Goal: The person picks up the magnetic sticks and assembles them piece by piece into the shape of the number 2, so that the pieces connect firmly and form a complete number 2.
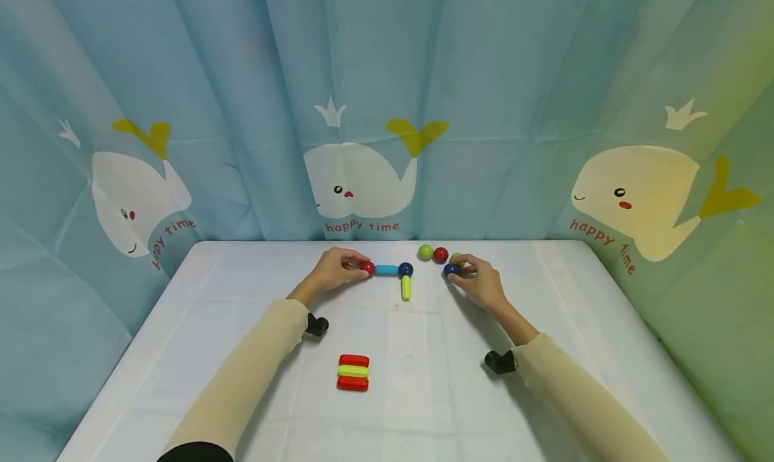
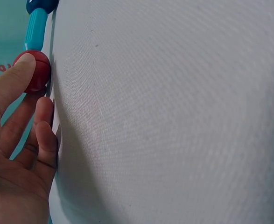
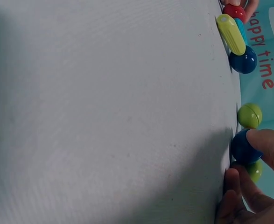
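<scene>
My left hand (image 1: 336,270) pinches a red ball (image 2: 41,74) between thumb and fingers. From that ball a light blue rod (image 1: 387,270) runs to a dark blue ball (image 1: 406,270). A yellow-green rod (image 1: 406,289) joins the dark blue ball and points toward the near side. To the right, my right hand (image 1: 482,286) pinches a second dark blue ball (image 3: 245,146), apart from the joined pieces. Just behind it lie a green ball (image 1: 426,252), a loose red ball (image 1: 441,254) and another green ball (image 3: 255,171), partly hidden by the fingers.
Nearer on the white table (image 1: 423,408), a red rod (image 1: 353,360), a yellow-green rod (image 1: 353,371) and another red rod (image 1: 353,384) lie side by side. A blue curtain (image 1: 496,113) with whale prints hangs behind the table's far edge.
</scene>
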`<state>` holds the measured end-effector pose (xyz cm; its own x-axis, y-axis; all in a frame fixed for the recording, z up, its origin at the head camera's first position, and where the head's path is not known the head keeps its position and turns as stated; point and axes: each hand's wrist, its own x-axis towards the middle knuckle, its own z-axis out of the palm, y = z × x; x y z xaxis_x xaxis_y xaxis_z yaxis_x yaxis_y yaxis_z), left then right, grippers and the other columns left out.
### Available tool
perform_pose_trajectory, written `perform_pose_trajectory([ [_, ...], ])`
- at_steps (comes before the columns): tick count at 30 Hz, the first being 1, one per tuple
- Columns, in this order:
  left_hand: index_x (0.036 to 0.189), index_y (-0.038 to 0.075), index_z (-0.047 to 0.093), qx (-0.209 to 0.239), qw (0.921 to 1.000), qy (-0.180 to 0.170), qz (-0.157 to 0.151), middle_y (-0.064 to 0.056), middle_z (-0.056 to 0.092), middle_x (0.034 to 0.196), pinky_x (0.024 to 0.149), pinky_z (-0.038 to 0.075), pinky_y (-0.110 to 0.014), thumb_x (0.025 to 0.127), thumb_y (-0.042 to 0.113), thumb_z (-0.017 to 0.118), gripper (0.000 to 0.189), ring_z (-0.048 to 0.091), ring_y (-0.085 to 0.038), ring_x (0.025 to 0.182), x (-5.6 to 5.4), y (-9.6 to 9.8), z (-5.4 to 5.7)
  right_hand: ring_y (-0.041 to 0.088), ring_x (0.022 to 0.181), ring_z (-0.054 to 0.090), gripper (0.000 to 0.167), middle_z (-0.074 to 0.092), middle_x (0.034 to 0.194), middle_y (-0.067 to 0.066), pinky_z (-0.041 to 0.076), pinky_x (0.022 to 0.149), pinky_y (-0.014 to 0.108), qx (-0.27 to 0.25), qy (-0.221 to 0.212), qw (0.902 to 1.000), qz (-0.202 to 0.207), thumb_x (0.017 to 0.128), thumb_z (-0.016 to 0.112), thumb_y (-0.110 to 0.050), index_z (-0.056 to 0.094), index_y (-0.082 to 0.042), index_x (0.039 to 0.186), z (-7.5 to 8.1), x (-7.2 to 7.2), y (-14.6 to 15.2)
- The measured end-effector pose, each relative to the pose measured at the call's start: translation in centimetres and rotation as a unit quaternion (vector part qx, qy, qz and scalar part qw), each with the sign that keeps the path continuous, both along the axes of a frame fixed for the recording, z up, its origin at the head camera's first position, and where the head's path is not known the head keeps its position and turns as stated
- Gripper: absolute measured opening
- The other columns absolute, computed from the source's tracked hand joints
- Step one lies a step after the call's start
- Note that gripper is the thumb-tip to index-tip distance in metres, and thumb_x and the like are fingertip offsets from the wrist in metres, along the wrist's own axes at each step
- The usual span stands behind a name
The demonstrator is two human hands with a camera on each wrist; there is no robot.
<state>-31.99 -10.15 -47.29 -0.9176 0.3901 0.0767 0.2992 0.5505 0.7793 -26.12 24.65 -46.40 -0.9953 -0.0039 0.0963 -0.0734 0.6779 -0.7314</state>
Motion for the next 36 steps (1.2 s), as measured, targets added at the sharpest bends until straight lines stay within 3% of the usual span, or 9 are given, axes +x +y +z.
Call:
perform_pose_trajectory([
  [6,0.119,0.012,0.078,0.0,1.0,-0.003,0.0,-0.005,0.074,0.118,0.093,0.056,-0.037,0.088,0.017,0.084,0.032,0.068,-0.02,0.1,0.0,0.0,0.0,0.042,0.111,0.065,0.032,0.071,0.115,0.024,0.051,0.089,0.054,0.008,-0.003,0.9997,0.025,0.095,0.073,-0.013,0.067,-0.006,0.126,0.4,0.4,0.2],
  [13,0.119,0.013,0.077,0.0,1.0,-0.004,0.001,-0.005,0.074,0.118,0.094,0.055,-0.038,0.088,0.018,0.084,0.032,0.068,-0.021,0.103,0.0,0.0,-0.2,0.037,0.094,0.072,0.03,0.072,0.111,0.024,0.057,0.074,0.039,0.011,-0.008,0.9975,0.07,0.094,0.074,-0.01,0.067,-0.005,0.123,0.6,1.2,0.2],
  [21,0.121,0.013,0.077,-0.001,0.9999,-0.012,0.005,-0.004,0.074,0.119,0.097,0.054,-0.04,0.089,0.021,0.084,0.034,0.067,-0.022,0.106,0.0,0.0,-0.3,0.032,0.09,0.071,0.027,0.073,0.108,0.02,0.059,0.078,0.043,0.015,-0.006,0.9948,0.1,0.092,0.076,-0.009,0.069,-0.006,0.119,0.6,2.2,-0.3],
  [36,0.121,0.012,0.077,-0.011,0.9999,0.006,-0.004,-0.005,0.074,0.119,0.093,0.055,-0.037,0.089,0.02,0.083,0.034,0.067,-0.02,0.101,-0.1,-0.1,-0.2,0.02,0.079,0.067,0.026,0.074,0.104,0.013,0.053,0.068,0.033,-0.003,-0.013,0.9877,0.156,0.091,0.077,-0.01,0.07,-0.011,0.116,0.8,4.3,-2.8],
])
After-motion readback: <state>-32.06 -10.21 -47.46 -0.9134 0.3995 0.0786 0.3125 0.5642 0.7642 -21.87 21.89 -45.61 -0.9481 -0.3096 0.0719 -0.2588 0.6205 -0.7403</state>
